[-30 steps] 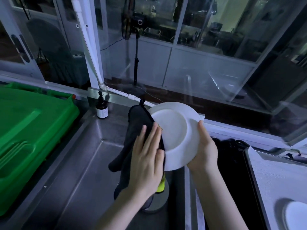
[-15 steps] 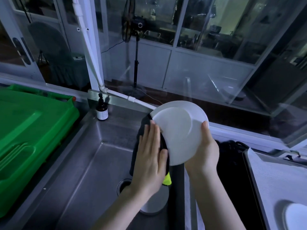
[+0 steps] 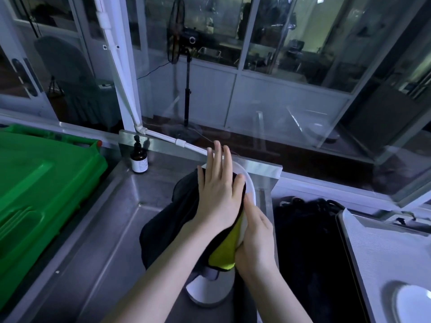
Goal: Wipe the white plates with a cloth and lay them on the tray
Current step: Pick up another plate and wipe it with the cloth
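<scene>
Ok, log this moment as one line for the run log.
stage: wiping | left hand: flat, pressing cloth on plate | right hand: gripping plate edge, over sink | tray: one plate laid

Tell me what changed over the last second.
The left hand slid the black-and-yellow cloth up across the round white plate, now nearly covering it. The plate turned edge-on. The right hand still grips its lower edge; the brown bottle stayed put.

The round white ceramic plate is mostly hidden behind the flat left hand and dark yellow-backed cloth.
</scene>
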`<state>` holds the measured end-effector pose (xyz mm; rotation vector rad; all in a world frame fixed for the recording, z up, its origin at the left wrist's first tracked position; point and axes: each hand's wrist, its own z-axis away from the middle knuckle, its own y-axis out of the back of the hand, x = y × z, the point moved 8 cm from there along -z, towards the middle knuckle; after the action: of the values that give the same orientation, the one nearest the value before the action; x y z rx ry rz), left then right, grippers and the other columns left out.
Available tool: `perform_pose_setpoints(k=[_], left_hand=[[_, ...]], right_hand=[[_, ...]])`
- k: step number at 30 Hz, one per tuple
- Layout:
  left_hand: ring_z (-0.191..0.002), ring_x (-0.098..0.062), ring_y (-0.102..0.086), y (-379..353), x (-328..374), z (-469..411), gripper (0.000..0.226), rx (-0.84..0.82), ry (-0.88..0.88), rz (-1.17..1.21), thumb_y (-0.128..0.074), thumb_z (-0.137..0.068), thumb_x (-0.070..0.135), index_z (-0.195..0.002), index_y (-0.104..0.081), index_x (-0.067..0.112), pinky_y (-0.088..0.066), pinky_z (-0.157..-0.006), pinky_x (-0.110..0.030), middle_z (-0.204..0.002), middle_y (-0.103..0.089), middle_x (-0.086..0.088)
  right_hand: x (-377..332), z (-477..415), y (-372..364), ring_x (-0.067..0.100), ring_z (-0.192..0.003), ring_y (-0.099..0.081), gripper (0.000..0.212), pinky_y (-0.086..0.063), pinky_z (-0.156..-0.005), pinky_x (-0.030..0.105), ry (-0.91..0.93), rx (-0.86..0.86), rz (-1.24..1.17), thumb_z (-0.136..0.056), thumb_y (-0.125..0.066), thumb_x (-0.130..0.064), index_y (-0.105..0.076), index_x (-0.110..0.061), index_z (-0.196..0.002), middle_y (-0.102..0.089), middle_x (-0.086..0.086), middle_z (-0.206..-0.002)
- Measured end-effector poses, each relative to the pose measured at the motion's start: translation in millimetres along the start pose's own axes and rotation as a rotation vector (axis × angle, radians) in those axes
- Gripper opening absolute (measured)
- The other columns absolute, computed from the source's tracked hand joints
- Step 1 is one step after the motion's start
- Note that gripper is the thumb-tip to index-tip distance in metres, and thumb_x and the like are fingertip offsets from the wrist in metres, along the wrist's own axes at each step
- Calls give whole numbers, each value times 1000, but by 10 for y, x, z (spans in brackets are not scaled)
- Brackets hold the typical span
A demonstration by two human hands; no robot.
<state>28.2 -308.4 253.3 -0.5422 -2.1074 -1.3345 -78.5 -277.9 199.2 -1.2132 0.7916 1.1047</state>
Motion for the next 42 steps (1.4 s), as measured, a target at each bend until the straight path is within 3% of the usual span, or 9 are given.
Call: perform_pose_setpoints(k=[5,16,20,22,25,29,33,39,42], left_hand=[[-149,-7,18,-56,41,331,61,-5,-93,100,-16,-101,37,-148,22,31,6,-123,-40,-163,20,8],[-148,-4,21,-62,75,47,61,10,-150,92,-8,-95,42,-149,17,31,11,-121,-33,-161,23,14],[-151,-11,14,18,-102,-85,57,34,-123,152,-17,-102,35,-153,7,26,-4,-124,-42,-164,13,3],[-153,-22,-2,127,-197,27,62,180,-78,59,-29,-103,39,-158,-6,22,-15,-123,-43,-166,1,-8],[-126,-36,-45,298,-315,327,65,449,108,-85,-51,-94,54,-143,-42,12,-42,-103,-46,-139,-39,-18],[-90,-28,-57,366,-364,604,43,605,117,45,-64,-88,49,-98,-61,7,-49,-78,-38,-97,-57,-6],[-120,-24,-60,186,-219,832,41,512,-31,114,-51,-98,34,-118,-70,4,-48,-99,-35,-124,-67,-6],[-149,-12,-23,-88,-16,719,47,122,-308,52,-28,-104,28,-147,-43,16,-21,-119,-52,-155,-39,8],[-152,-20,-11,10,-204,414,50,21,-256,74,-28,-101,28,-150,-35,19,-20,-119,-53,-159,-29,6]], right_hand=[[-130,-17,52,25,-83,-60,30,-49,-70,33,34,-5,-74,-90,-69,-38,-72,-10,-79,-66,15,-88],[-243,-4,125,27,-81,-59,35,-46,-76,38,0,19,-46,-85,-71,-42,-74,-6,-82,-63,22,-86],[-209,53,146,31,-83,-44,47,-33,-77,44,-39,17,-85,-77,-79,-45,-62,-6,-96,-42,26,-83],[-237,32,174,34,-86,-57,59,-45,-84,49,-40,19,-130,-79,-74,-44,-66,11,-99,-60,36,-96],[-307,-20,193,34,-92,-67,46,-52,-94,54,-40,-23,-153,-82,-67,-43,-74,2,-91,-70,24,-104],[-315,-41,130,31,-87,-73,36,-56,-83,43,-42,-60,-137,-76,-69,-45,-81,-12,-83,-75,21,-100],[-255,-92,134,28,-85,-73,35,-56,-82,43,-64,-13,-173,-85,-67,-44,-81,-13,-79,-76,18,-99],[-121,-84,161,30,-99,-73,35,-57,-89,42,-126,8,-177,-94,-61,-37,-76,-6,-104,-74,20,-109],[-103,-51,157,33,-98,-71,35,-53,-96,49,-125,-3,-167,-87,-65,-39,-80,-7,-90,-73,22,-108]])
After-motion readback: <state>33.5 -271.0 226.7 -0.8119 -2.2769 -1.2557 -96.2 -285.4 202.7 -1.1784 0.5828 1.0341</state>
